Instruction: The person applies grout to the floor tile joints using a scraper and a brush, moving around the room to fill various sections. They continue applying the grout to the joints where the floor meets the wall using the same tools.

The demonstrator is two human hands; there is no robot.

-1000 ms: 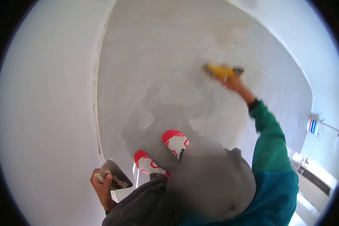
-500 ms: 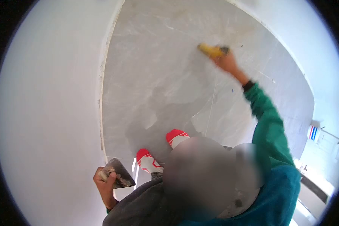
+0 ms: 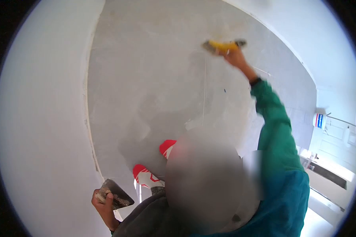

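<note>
Yellow tool [image 3: 221, 46] is sitting high up on the grey wall [image 3: 154, 79], pressed flat against it and blurry, so its shape is hard to make out. The right hand [image 3: 235, 57] is gripping it from below, fingers closed around it, with the arm in a green sleeve [image 3: 275, 130] stretching up to it. A thin line is running down the wall under the tool. Lower down, near the bottom edge, the left hand [image 3: 103, 201] is closing around the handle of a flat metal plate [image 3: 115, 194] smeared with grey paste; part of the handle is hiding behind the fingers. Just beside the plate, two red and white shoes [image 3: 148, 175] are standing on something white, but most of that is hidden by the person's body. A big blurred patch is covering the middle bottom of the view. Far to the right, a small white bucket [image 3: 319, 120] with a blue and red label is sitting by a door, too tiny to read. White walls are curving around the grey part on both sides.
</note>
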